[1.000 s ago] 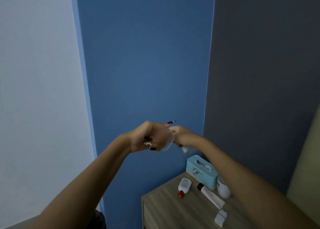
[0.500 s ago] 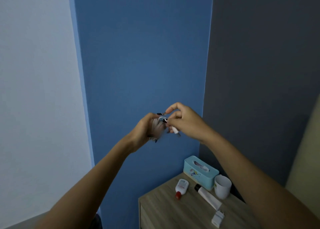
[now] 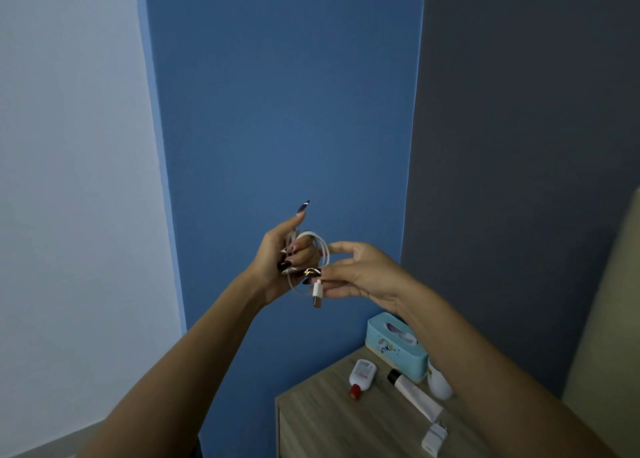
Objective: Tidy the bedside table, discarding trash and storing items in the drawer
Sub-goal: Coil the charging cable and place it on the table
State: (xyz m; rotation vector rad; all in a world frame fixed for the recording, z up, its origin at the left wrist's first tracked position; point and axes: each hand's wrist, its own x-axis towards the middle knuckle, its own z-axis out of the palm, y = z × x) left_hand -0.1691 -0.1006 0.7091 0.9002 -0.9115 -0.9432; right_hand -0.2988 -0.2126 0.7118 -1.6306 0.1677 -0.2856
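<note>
Cable (image 3: 325, 251), coiled at frame centre, well above the bedside table (image 3: 329, 423) at lower right; left hand (image 3: 275, 267) curls round the coil, right hand (image 3: 363, 274) pinches the strand by its dangling plug (image 3: 317, 293). Untied loops may spring apart if either grip eases. One second earlier a wide loop hung between the hands; now gathered.

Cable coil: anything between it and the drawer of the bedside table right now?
No object lies in the path. The left hand and right hand hold the cable coil in the air, above and left of the bedside table. The drawer is not pulled out, though, so its shut front seems the only barrier.
</note>
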